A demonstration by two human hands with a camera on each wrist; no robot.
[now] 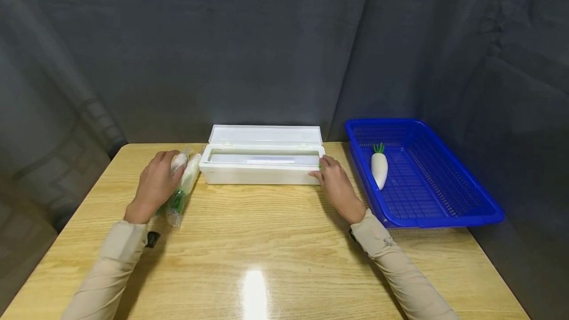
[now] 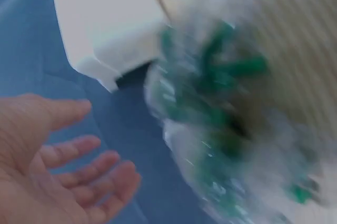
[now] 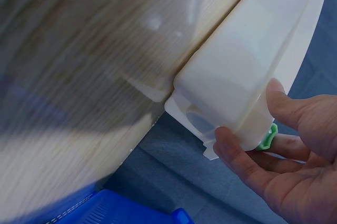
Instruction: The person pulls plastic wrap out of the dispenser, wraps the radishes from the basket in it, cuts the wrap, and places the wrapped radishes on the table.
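Two white radishes with green tops lie in clear plastic wrap on the left of the table, one wrapped radish (image 1: 191,176) beside another wrapped radish (image 1: 179,160). My left hand (image 1: 155,181) is over them in the head view. In the left wrist view its fingers are loosely spread, apart from the blurred green tops (image 2: 221,71). A long white cling film dispenser (image 1: 260,177) stands mid-table with its lid (image 1: 265,135) up. My right hand (image 1: 336,184) grips its right end between thumb and fingers. A green slider (image 3: 268,137) sits by those fingers.
A blue plastic basket (image 1: 444,222) stands on the right side of the table, with an unwrapped white radish (image 1: 379,169) at its left wall. Behind the wooden table (image 1: 213,260) hangs a dark grey curtain (image 1: 200,53).
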